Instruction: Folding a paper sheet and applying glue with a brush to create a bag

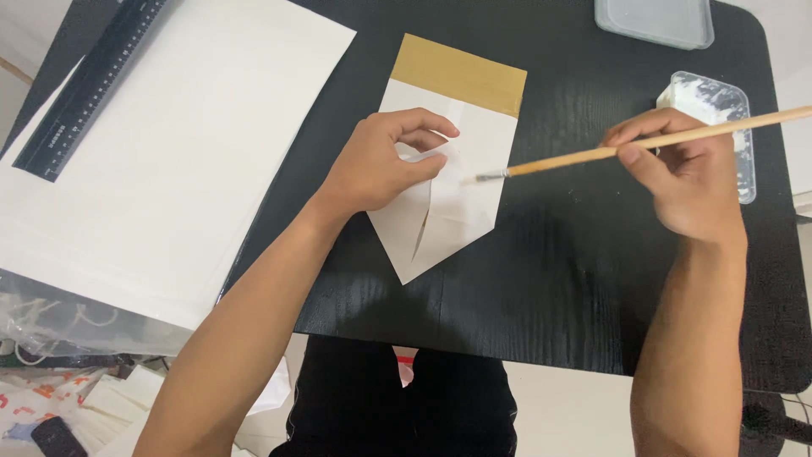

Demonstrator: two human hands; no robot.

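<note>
A white folded paper piece (461,199) with a tan band at its far end and a pointed near end lies on the black table (550,279). My left hand (381,161) presses on it and pinches up one of its flaps between thumb and fingers. My right hand (685,173) grips a long wooden-handled brush (592,154), whose bristle tip hovers at the paper's right side, close to the lifted flap.
A small clear tray (737,106) smeared with white paste sits behind my right hand. A grey lidded container (655,21) is at the far edge. Large white sheets (186,144) with a black ruler (89,85) cover the left side. Plastic bags and paper scraps (59,372) lie below the table at left.
</note>
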